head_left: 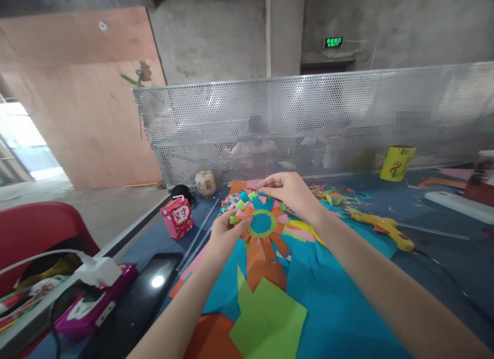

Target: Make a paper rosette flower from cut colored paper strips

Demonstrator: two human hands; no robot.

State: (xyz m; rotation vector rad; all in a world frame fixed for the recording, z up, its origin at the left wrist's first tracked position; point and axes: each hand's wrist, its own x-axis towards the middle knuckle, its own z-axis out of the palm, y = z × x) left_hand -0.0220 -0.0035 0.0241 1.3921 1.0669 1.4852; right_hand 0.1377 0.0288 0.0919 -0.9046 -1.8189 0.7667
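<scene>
A paper flower [263, 223] with a round blue centre and orange, blue, pink and green strips is held up above the table. My left hand [227, 230] pinches its left side, thumb resting near the blue centre. At the flower's top edge, the fingers of my right hand [289, 191] are closed on a strip end. Below lie blue paper sheets [328, 292], a cut green paper piece [270, 318] and orange paper [212, 338]. Small coloured paper scraps [332, 194] are scattered behind my right hand.
A yellow hot glue gun [386, 230] lies on the right with its cord trailing. To the left are a pink box [177, 217], a black phone [142, 292] and a purple power strip [96, 302]. A yellow can [397, 163] stands by the perforated metal screen [216, 117].
</scene>
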